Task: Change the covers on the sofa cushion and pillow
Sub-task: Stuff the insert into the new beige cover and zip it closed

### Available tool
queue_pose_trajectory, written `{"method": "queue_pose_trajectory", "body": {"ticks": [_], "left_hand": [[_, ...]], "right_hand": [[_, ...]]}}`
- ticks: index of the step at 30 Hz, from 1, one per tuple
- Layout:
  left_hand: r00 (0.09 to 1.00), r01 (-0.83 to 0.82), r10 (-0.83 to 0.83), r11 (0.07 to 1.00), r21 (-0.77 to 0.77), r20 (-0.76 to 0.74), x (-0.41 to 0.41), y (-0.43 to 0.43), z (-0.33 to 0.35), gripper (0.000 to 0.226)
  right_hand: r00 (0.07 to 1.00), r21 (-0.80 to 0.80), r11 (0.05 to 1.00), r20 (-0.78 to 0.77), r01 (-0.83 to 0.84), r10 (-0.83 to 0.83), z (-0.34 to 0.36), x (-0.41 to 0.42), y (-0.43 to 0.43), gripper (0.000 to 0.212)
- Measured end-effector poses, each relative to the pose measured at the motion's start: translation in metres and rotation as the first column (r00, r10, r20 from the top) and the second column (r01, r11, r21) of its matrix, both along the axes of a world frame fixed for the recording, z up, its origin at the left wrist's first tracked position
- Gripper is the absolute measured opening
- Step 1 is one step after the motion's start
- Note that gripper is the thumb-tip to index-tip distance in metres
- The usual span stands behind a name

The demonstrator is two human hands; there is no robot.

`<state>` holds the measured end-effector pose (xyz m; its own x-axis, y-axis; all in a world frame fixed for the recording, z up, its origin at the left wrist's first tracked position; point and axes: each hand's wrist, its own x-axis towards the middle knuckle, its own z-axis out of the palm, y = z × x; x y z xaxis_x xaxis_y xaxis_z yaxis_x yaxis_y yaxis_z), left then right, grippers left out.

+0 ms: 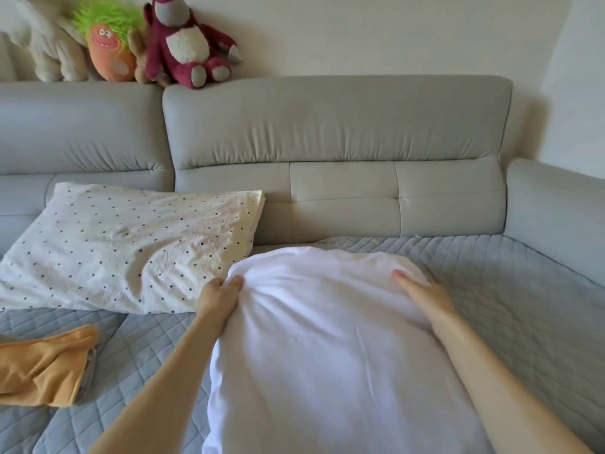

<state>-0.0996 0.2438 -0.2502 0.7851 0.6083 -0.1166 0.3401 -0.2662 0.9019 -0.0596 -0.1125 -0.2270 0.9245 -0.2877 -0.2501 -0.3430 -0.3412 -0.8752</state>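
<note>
Here, head view: a grey sofa (337,126) seen from the near edge of its seat, with two bare forearms reaching in from the bottom.
White pillow: the white pillow (327,348) lies on the seat in the near centre and runs from the bottom edge towards the backrest; its plain cloth is gathered in folds at the far left corner.
Left hand: the left hand (217,294) is at that far left corner, its fingers (236,280) bunched and pinching a tuck of the cloth.
Right hand: the right hand (429,298) is on the far right corner, with one finger stretched on top and the others curled over the edge, grasping the white pillow; their tips are hidden.
Spotted pillow: the spotted pillow (124,247), cream with small dark dots, lies left of the white pillow, its far right corner against the backrest and its near right corner just beside the left hand.
Orange cover: the orange cover (42,368) lies crumpled on the seat at the near left, apart from both pillows.
Seat: a quilted throw (523,306), blue-grey, lies under everything.
Backrest top, far left: a cream toy (49,37), an orange toy (109,50) with green hair and a maroon monkey (186,44) sit in a row against the wall.
</note>
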Motion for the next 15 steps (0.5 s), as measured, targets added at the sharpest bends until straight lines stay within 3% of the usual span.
{"method": "queue_pose_trajectory", "body": {"ticks": [2, 5, 8, 10, 12, 14, 15], "left_hand": [[0.989, 0.055, -0.064, 0.996, -0.068, -0.137, 0.000, 0.008, -0.004, 0.023], [0.990, 0.054, -0.070, 0.990, -0.133, -0.121, 0.009, 0.008, 0.004, 0.026], [0.997, 0.051, -0.060, 0.989, -0.140, -0.057, 0.027, 0.001, 0.017, 0.041], [0.994, 0.083, -0.081, 0.996, 0.030, -0.071, 0.038, -0.005, 0.019, 0.044], [0.999, 0.030, -0.034, 0.994, 0.107, 0.034, 0.046, -0.005, 0.021, 0.030], [0.992, -0.067, 0.067, 0.998, -0.004, 0.106, 0.051, 0.009, 0.022, 0.029], [0.993, -0.090, 0.096, 0.993, -0.073, 0.069, 0.052, 0.018, 0.018, 0.028]], "right_hand": [[1.000, 0.055, 0.998, 0.010, 0.020, -0.021, 0.006, 0.004, -0.006, 0.080], [1.000, -0.368, 0.930, 0.023, 0.025, -0.018, 0.012, 0.007, 0.000, 0.077], [0.964, -0.589, 0.808, 0.223, 0.017, 0.142, 0.019, 0.005, 0.035, 0.059], [0.892, -0.667, 0.737, 0.262, -0.108, 0.369, 0.026, 0.001, 0.066, 0.051], [0.804, -0.710, 0.629, 0.151, -0.316, 0.575, 0.027, -0.006, 0.096, 0.053], [0.714, -0.699, 0.543, 0.066, -0.465, 0.697, 0.022, -0.009, 0.111, 0.059], [0.679, -0.646, 0.558, 0.083, -0.521, 0.730, 0.019, -0.010, 0.113, 0.059]]}}
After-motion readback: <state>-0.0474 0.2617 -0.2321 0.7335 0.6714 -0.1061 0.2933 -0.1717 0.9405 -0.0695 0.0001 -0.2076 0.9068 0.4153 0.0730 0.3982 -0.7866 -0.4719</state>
